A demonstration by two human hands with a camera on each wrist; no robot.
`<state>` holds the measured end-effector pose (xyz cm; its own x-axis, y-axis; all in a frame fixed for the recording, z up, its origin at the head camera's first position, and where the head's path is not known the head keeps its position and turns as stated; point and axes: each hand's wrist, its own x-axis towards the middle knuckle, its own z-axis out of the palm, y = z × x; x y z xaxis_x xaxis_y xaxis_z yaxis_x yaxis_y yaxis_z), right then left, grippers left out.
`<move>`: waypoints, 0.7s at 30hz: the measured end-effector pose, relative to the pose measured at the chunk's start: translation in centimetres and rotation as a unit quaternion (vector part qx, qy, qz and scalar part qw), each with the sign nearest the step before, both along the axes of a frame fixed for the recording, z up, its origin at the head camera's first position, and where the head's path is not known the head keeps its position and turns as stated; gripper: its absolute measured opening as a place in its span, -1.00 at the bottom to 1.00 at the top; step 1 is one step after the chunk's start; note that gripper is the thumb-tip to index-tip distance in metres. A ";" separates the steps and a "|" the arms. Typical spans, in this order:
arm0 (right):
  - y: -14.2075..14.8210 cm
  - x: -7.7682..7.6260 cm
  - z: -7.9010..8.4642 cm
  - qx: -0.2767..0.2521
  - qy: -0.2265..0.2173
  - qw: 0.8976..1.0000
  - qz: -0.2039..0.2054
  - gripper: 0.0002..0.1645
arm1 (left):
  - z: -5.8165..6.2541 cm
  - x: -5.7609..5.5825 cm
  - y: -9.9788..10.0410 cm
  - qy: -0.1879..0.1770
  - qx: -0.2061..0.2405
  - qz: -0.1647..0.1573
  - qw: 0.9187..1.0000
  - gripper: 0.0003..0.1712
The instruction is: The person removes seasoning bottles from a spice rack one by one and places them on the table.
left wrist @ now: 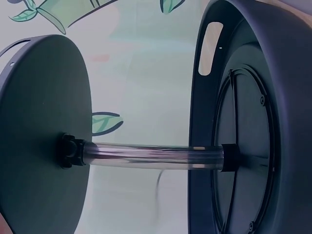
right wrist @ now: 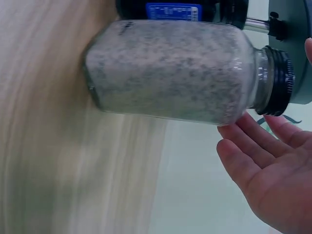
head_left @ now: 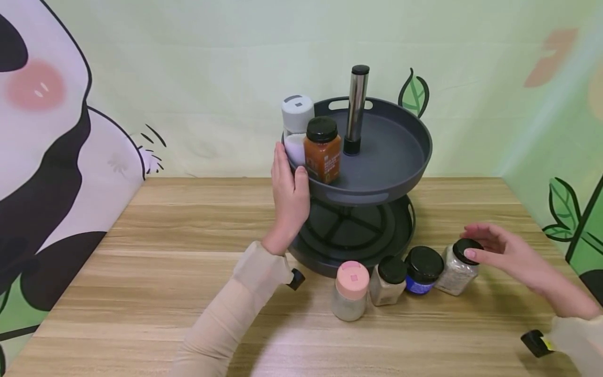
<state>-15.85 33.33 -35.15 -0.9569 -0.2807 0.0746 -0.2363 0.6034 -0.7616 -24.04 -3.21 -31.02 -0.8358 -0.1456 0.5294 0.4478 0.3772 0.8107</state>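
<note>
My left hand [head_left: 290,196] rests on the left rim of the upper tier of a dark grey two-tier turntable [head_left: 386,157], fingers straight. Near that hand, a white-capped jar [head_left: 298,115] and an orange-brown spice jar [head_left: 322,157] with a black lid stand on the upper tier. On the table at right, my right hand [head_left: 511,256] is spread around the black lid of a glass jar [head_left: 457,275] of speckled grey-white seasoning. In the right wrist view its fingers [right wrist: 239,158] are loosely extended beside the jar's neck, not closed round it.
Left of the seasoning jar stand a blue-labelled jar [head_left: 421,285], a small black-lidded jar [head_left: 387,290] and a pink-capped jar [head_left: 350,301], in front of the turntable's lower tier [head_left: 325,267]. A metal post [head_left: 357,107] rises from the upper tier. A printed curtain hangs behind.
</note>
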 end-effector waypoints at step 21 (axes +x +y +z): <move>-3.0 0.0 5.1 -0.024 0.056 0.996 -0.059 -0.57 | 0.1 0.3 0.3 0.008 0.007 0.006 1.000 -0.25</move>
<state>-15.86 30.37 -30.02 -0.9676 -0.1612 0.1941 -0.2522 0.5959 -0.7625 -23.74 -2.91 -30.96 -0.8254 -0.1627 0.5406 0.4563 0.3717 0.8085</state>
